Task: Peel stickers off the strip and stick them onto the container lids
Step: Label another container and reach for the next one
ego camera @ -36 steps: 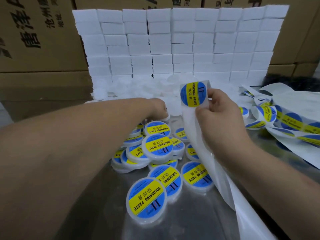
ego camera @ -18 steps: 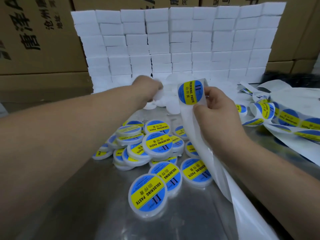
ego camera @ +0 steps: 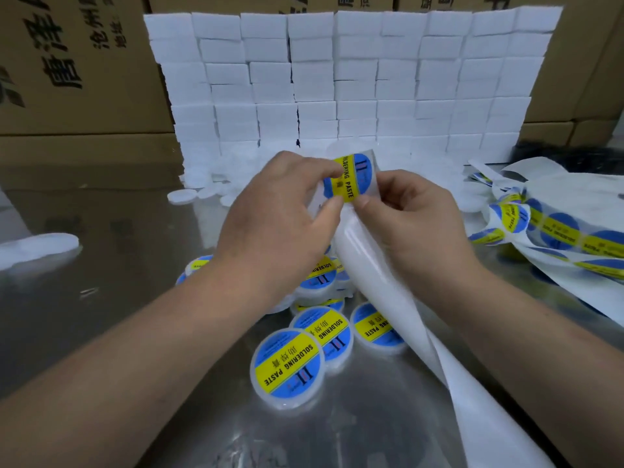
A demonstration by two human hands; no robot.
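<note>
Cardboard cartons [ego camera: 67,79] printed with black characters, far left and along the back. Steel table [ego camera: 118,231], reflective; one plain white lid [ego camera: 37,246] lying at its left edge. Wall of stacked white blocks [ego camera: 337,79], centre back, with loose unlabelled lids [ego camera: 182,196] scattered at its foot. Left hand [ego camera: 280,224], raised over the table, forefinger and thumb curled and pinching the left edge of one round blue-and-yellow sticker [ego camera: 349,177]; whether the pale surface between those fingers is a lid or backing cannot be told. Sticker held upright at centre, on the top end of the white strip [ego camera: 371,271], which trails down to the lower right. Right hand [ego camera: 415,224] grips the strip, thumb beside the sticker's lower right edge. Labelled containers [ego camera: 287,366] heaped beneath both hands. Further sticker strips [ego camera: 557,231], tangled, far right.
</note>
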